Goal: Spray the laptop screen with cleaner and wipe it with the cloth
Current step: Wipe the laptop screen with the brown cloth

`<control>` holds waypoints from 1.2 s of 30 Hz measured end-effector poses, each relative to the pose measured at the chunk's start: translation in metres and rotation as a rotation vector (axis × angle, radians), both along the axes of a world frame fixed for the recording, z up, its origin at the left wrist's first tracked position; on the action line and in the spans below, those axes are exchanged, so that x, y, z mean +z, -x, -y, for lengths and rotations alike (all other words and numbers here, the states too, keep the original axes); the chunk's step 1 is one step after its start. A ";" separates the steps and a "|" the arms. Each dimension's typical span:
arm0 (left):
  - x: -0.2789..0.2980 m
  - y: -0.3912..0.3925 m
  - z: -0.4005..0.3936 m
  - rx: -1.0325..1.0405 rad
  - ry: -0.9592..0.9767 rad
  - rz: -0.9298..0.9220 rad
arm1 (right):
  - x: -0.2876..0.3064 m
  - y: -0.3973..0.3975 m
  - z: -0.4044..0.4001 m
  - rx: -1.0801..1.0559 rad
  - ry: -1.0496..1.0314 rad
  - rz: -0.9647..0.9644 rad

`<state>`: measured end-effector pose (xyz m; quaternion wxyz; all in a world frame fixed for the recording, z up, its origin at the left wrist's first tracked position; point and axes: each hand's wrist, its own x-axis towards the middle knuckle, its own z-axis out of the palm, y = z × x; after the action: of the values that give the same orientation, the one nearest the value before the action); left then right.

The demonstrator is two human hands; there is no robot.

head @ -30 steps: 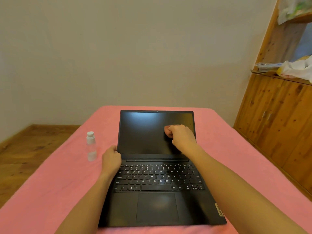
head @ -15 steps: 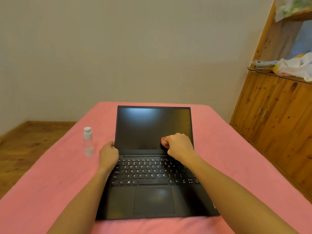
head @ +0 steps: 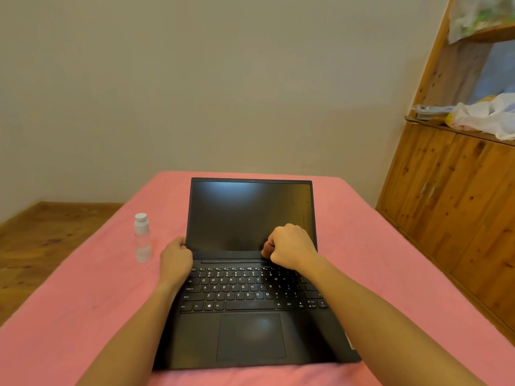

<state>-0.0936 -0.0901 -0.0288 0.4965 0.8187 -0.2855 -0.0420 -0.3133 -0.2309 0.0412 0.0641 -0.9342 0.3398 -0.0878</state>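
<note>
The black laptop (head: 250, 274) is lying open on the pink tabletop (head: 376, 260). The right hand (head: 289, 246) is curling into a fist against the screen's lower right part; any cloth inside is hidden. The left hand (head: 175, 256) is gripping the screen's lower left edge. The spray bottle (head: 142, 237) is standing left of the laptop.

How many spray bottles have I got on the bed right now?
1. The spray bottle stands upright on the pink cover, left of the laptop, just beyond the left hand and apart from it. None other shows.
</note>
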 end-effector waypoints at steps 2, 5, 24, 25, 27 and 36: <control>-0.001 0.000 -0.001 -0.003 0.000 0.004 | 0.002 -0.002 0.002 0.011 -0.043 -0.008; -0.001 -0.001 0.000 -0.006 0.007 0.001 | 0.006 -0.004 0.007 0.015 -0.062 0.012; -0.001 0.000 0.000 -0.006 0.010 -0.006 | 0.070 -0.027 0.055 -0.013 0.231 0.325; -0.001 0.000 0.000 -0.004 0.008 -0.002 | 0.067 -0.026 0.055 -0.011 0.232 0.312; -0.001 0.000 0.000 0.000 -0.003 0.005 | 0.064 -0.022 0.054 0.001 0.287 0.268; -0.001 -0.001 0.002 0.011 -0.019 0.017 | 0.042 -0.006 0.050 0.019 0.301 0.174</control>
<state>-0.0925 -0.0918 -0.0296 0.4866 0.8252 -0.2848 -0.0350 -0.3070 -0.2812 0.0831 -0.0465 -0.9253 0.3072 -0.2176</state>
